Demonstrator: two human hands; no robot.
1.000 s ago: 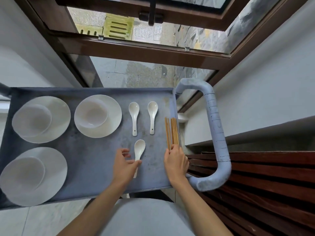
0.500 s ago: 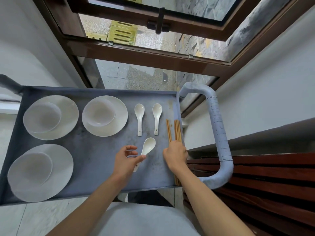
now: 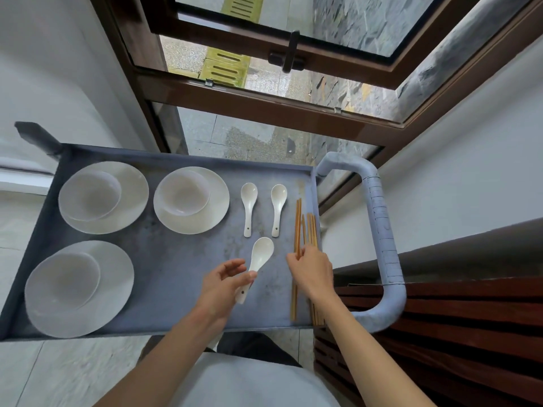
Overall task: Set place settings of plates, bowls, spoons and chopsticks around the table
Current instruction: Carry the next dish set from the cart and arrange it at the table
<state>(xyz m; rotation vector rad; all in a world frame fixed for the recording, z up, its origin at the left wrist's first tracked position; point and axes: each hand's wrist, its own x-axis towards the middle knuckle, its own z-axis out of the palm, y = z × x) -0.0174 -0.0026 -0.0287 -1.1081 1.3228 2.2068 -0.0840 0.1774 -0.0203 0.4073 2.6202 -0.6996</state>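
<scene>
A grey cart tray [image 3: 176, 289] carries three white plates, each with a white bowl on it: far left [image 3: 102, 196], middle [image 3: 191, 199] and near left [image 3: 79, 287]. Two white spoons [image 3: 249, 207] [image 3: 278, 208] lie side by side. My left hand [image 3: 223, 284] pinches the handle of a third white spoon [image 3: 260, 255], its bowl pointing away and tilted right. My right hand [image 3: 313, 271] grips wooden chopsticks [image 3: 298, 227] near their middle; more chopsticks [image 3: 312, 229] lie along the tray's right edge.
The cart's padded grey handle [image 3: 382, 245] loops at the right. A dark slatted wooden bench [image 3: 455, 333] stands beside it. An open brown-framed window [image 3: 264, 107] is beyond the tray, with white walls on both sides.
My left hand has lifted and turned the spoon so it slants right. My right hand has closed on the chopsticks and pulled a pair out of line with the rest. The camera has tilted.
</scene>
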